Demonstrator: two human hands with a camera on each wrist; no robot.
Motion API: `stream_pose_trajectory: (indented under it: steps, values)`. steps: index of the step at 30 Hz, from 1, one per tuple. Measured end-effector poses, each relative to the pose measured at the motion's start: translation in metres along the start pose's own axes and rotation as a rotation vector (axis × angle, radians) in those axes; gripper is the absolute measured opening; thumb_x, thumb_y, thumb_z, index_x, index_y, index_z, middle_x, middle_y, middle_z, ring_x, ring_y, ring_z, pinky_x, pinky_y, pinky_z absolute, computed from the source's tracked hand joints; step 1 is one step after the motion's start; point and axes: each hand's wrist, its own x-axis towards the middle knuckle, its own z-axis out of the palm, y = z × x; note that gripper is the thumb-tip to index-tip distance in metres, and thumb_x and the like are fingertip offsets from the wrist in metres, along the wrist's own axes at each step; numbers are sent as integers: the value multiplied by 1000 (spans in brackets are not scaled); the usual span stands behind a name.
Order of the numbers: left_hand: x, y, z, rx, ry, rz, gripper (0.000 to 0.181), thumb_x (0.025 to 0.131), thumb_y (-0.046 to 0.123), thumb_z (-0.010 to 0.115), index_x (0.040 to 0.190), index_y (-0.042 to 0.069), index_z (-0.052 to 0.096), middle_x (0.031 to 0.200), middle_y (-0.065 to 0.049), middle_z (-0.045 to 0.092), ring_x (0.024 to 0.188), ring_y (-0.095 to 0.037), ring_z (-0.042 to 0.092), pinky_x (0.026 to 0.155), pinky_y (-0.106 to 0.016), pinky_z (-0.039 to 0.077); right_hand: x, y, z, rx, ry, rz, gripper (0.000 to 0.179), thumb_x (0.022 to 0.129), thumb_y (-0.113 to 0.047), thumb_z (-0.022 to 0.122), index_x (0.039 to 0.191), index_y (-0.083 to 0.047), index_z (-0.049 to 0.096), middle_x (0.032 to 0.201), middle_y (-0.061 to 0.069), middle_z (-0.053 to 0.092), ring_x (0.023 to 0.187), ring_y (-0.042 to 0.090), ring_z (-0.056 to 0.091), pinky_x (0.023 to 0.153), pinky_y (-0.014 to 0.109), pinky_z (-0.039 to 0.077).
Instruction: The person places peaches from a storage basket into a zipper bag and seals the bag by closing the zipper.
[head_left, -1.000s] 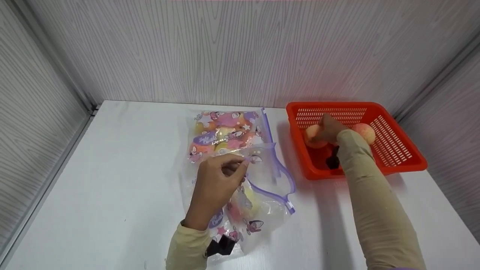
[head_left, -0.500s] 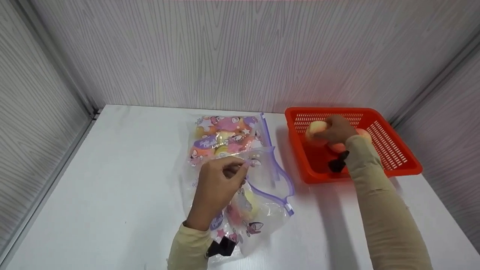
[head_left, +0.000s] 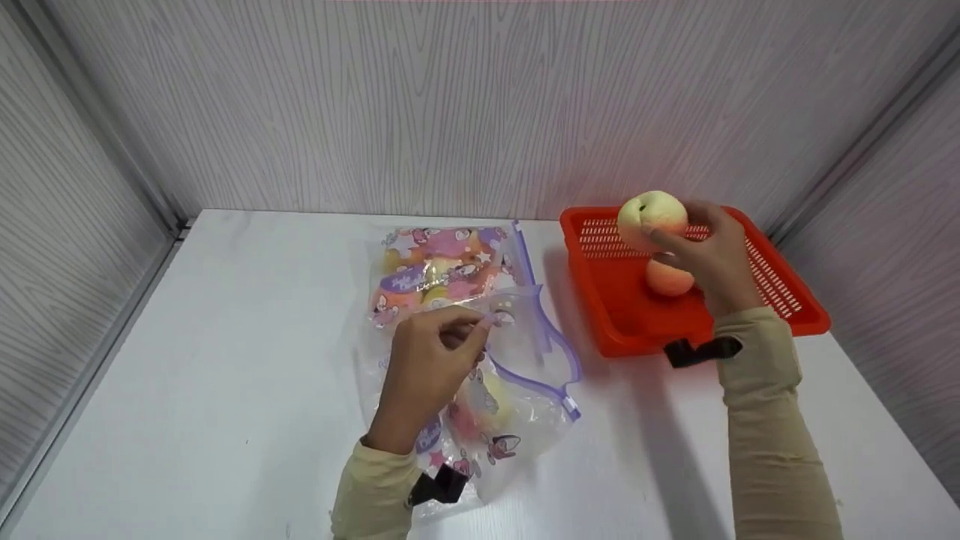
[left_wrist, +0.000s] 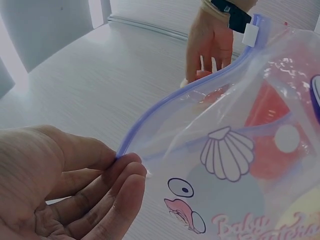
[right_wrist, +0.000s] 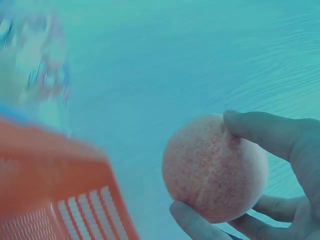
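My left hand (head_left: 435,367) pinches the purple-edged rim of a clear printed zip bag (head_left: 532,442) between thumb and fingers; the bag's mouth gapes toward the right. Inside that bag, yellow and pink round shapes show through the plastic. In the left wrist view the pinched purple zip edge (left_wrist: 165,102) curves away to a white slider (left_wrist: 251,35). Above the red basket (head_left: 622,346), my right hand (head_left: 712,255) grips a yellow-pink peach (head_left: 651,217). The right wrist view shows the peach (right_wrist: 212,170) between thumb and fingertips. Another peach (head_left: 669,279) lies in the basket, partly behind the hand.
A second printed zip bag (head_left: 442,259), filled with colourful round fruit, lies flat behind the held bag, partly overlapped by it. White panels (head_left: 450,97) stand at the back and sides of the white table (head_left: 247,322).
My right hand has lifted the peach up from inside the basket to above its rim. My left hand keeps its pinch on the bag almost unmoved.
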Motion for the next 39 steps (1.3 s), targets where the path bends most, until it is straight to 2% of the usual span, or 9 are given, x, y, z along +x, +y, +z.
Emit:
stream_pose_trajectory:
  steps: [3, 5, 9, 14, 21, 29, 35, 39]
  values:
    - [0, 0, 0, 5, 1, -5, 10, 93, 11, 74, 99, 6, 79, 75, 3, 71, 62, -8, 64, 64, -25, 60, -24, 1, 12, 219, 52, -38, 61, 84, -20, 85, 135, -5, 55, 131, 12, 52, 115, 31, 56, 81, 37, 61]
    - [0, 0, 0, 11, 3, -7, 10, 93, 12, 74, 99, 6, 79, 75, 2, 71, 63, -8, 65, 65, -25, 59, -39, 4, 22, 325, 69, -76, 58, 84, -16, 84, 133, -4, 55, 133, 14, 51, 121, 34, 53, 83, 40, 60]
    - [0, 0, 2, 9, 2, -1, 11, 93, 12, 74, 99, 5, 79, 76, 1, 72, 63, -8, 66, 65, -25, 60, -63, 8, 38, 420, 50, -143, 50, 89, -9, 78, 132, -3, 52, 136, 17, 49, 125, 39, 50, 87, 46, 59]
    - [-1, -3, 4, -6, 0, 6, 9, 93, 9, 74, 98, 4, 79, 75, -1, 71, 62, -8, 65, 64, -25, 60, -80, 11, 50, 463, -26, -167, 43, 92, -1, 71, 130, -3, 52, 137, 19, 50, 125, 40, 50, 88, 48, 58]
    - [-1, -4, 3, 2, 9, 8, 9, 91, 7, 75, 97, 2, 79, 75, 2, 71, 62, -8, 65, 65, -26, 60, -89, 10, 54, 432, -129, -192, 43, 88, 8, 66, 128, -1, 55, 136, 21, 53, 122, 40, 50, 87, 46, 59]
    - [3, -1, -1, 1, 11, 12, 9, 92, 9, 74, 98, 4, 79, 75, 2, 71, 62, -8, 65, 65, -26, 60, -87, 7, 57, 316, -202, -216, 50, 82, 9, 73, 129, -2, 59, 134, 20, 58, 123, 38, 53, 100, 41, 52]
    - [2, -2, -1, 0, 16, 0, 9, 92, 9, 73, 98, 4, 79, 75, 2, 70, 62, -9, 64, 64, -27, 60, -89, 8, 60, 189, -308, -234, 58, 79, 8, 80, 132, -3, 59, 133, 16, 60, 119, 38, 58, 96, 43, 55]
    - [1, -3, -2, 3, 21, -3, 9, 92, 9, 74, 98, 3, 79, 76, 2, 71, 64, -9, 65, 66, -26, 60, -90, 9, 62, 119, -368, -219, 55, 83, 6, 78, 134, -4, 59, 132, 11, 61, 116, 36, 61, 93, 42, 57]
